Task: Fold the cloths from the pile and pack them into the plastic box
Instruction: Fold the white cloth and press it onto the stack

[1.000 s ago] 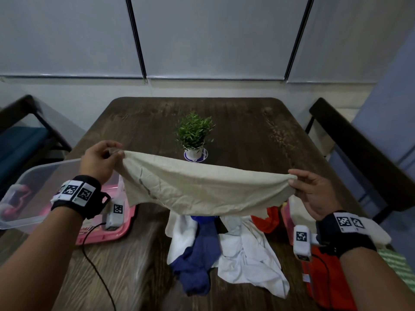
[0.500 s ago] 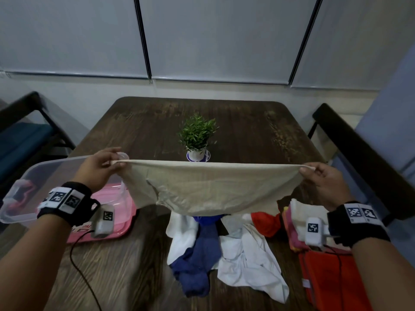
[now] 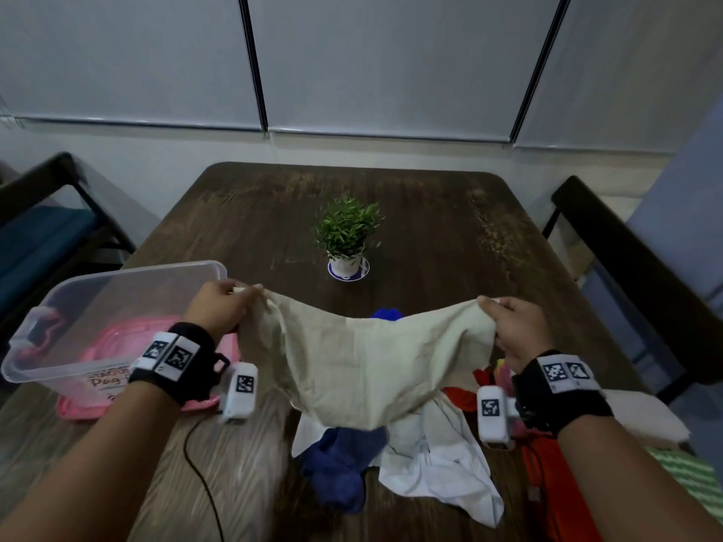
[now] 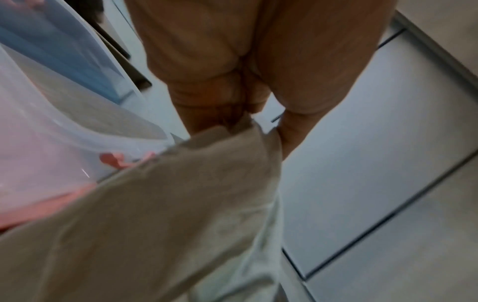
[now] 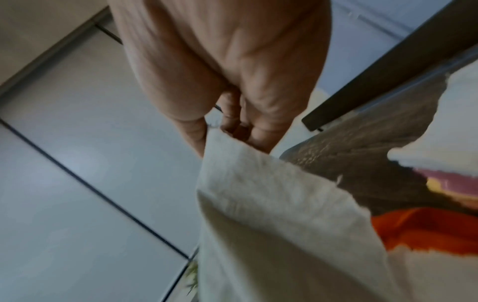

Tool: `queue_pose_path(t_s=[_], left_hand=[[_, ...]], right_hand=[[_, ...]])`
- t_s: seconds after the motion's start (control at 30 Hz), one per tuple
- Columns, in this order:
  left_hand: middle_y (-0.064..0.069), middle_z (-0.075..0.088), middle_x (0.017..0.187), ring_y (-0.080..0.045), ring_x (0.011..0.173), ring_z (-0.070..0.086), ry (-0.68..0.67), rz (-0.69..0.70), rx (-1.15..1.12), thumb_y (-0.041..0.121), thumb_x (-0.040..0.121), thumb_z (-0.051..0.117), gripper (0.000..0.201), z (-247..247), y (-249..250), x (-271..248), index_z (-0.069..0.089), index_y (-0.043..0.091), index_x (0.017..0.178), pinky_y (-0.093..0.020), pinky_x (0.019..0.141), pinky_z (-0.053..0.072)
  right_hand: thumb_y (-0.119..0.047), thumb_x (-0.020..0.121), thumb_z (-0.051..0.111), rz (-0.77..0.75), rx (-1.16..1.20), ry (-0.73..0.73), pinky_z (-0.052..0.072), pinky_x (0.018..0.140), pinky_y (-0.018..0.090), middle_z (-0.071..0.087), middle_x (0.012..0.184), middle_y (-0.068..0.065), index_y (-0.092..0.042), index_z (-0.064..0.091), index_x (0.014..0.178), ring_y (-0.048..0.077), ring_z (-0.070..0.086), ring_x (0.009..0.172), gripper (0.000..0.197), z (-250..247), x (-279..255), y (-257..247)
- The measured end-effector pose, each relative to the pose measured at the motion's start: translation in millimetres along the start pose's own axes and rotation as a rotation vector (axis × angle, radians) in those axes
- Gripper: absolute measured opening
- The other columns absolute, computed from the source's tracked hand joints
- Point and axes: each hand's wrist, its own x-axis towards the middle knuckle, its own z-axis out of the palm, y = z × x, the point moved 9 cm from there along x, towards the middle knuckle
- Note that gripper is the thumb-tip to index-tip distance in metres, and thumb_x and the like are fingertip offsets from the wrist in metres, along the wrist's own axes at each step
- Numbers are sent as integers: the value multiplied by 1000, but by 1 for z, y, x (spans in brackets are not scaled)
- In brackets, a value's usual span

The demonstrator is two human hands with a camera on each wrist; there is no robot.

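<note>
From the head view, I see my left hand [image 3: 219, 307] and right hand [image 3: 516, 330] each pinching a top corner of the beige cloth [image 3: 367, 361], which sags between them above the pile of cloths [image 3: 395, 463] on the wooden table [image 3: 410, 213]. The clear plastic box [image 3: 117, 283] stands at my left beside a potted plant [image 3: 346, 236].

On the left wrist view, thumb and fingers [image 4: 207, 114] close on the cloth edge, though blur softens it.

On the right wrist view, the fingers [image 5: 261, 130] clamp the other corner likewise.
</note>
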Motion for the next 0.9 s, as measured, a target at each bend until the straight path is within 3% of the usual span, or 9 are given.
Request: queue_pose_path(t_s=[0.13, 0.23, 0.33, 0.43, 0.57, 0.67, 0.73, 0.8, 0.9], left_hand=[[-12, 66, 72, -16, 56, 57, -134, 98, 36, 22, 88, 69, 11, 60, 20, -39, 70, 11, 85, -29, 52, 50], [-3, 59, 62, -14, 55, 55, -230, 173, 35, 23, 85, 73, 9, 113, 37, -68, 72, 14, 85, -32, 54, 53], [6, 57, 53, -11, 52, 56, -285, 176, 10, 33, 80, 75, 14, 146, 43, -84, 74, 19, 84, -37, 61, 58], [6, 72, 72, -11, 67, 67, -357, 195, -10, 49, 72, 68, 28, 164, 47, -96, 76, 29, 90, -45, 77, 59], [3, 76, 89, -13, 88, 70, -531, 243, -1, 15, 74, 52, 39, 187, 56, -117, 75, 34, 99, -46, 90, 55], [3, 76, 92, -11, 89, 70, -597, 252, -153, -18, 79, 34, 55, 198, 69, -133, 76, 11, 99, -30, 81, 56], [15, 71, 81, -4, 81, 67, -569, 212, -218, -22, 85, 34, 40, 198, 72, -135, 69, -7, 98, -20, 73, 54], [10, 66, 88, -4, 79, 66, -563, 200, -228, -16, 91, 42, 23, 200, 71, -134, 63, -16, 99, -20, 71, 54], [-7, 53, 114, -10, 95, 63, -581, 251, -137, -17, 89, 40, 33, 202, 76, -135, 68, -4, 102, -30, 78, 58]], right_hand=[[-21, 86, 76, -108, -62, -104, 54, 66, 35, 73, 73, 4, -11, 74, 75, 18, 65, 70, 15, 46, -37, -11], [-18, 87, 75, -141, -61, -254, 43, 52, 24, 64, 57, -2, -9, 76, 79, 10, 53, 52, 13, 84, -66, -19], [-22, 90, 73, -211, -108, -320, 45, 60, 27, 67, 58, -3, -10, 78, 81, 4, 56, 53, 16, 100, -79, -26], [-30, 94, 65, -289, -170, -369, 43, 58, 35, 61, 54, 1, -4, 74, 76, 7, 51, 52, 33, 103, -88, -35], [-36, 96, 62, -298, -181, -410, 50, 65, 32, 68, 64, 0, -7, 76, 81, 7, 60, 60, 35, 96, -94, -42], [-33, 92, 69, -337, -209, -453, 57, 89, 40, 78, 88, -4, -16, 79, 100, 8, 73, 88, 21, 89, -93, -51], [-36, 84, 76, -309, -183, -545, 55, 95, 45, 78, 93, -1, -18, 79, 103, 14, 73, 95, 26, 86, -89, -53], [-38, 72, 84, -245, -150, -675, 53, 99, 46, 78, 98, 3, -20, 77, 108, 19, 73, 100, 41, 85, -91, -52], [-26, 70, 88, -272, -143, -646, 55, 96, 49, 78, 94, 6, -17, 78, 102, 22, 74, 95, 35, 70, -85, -60]])
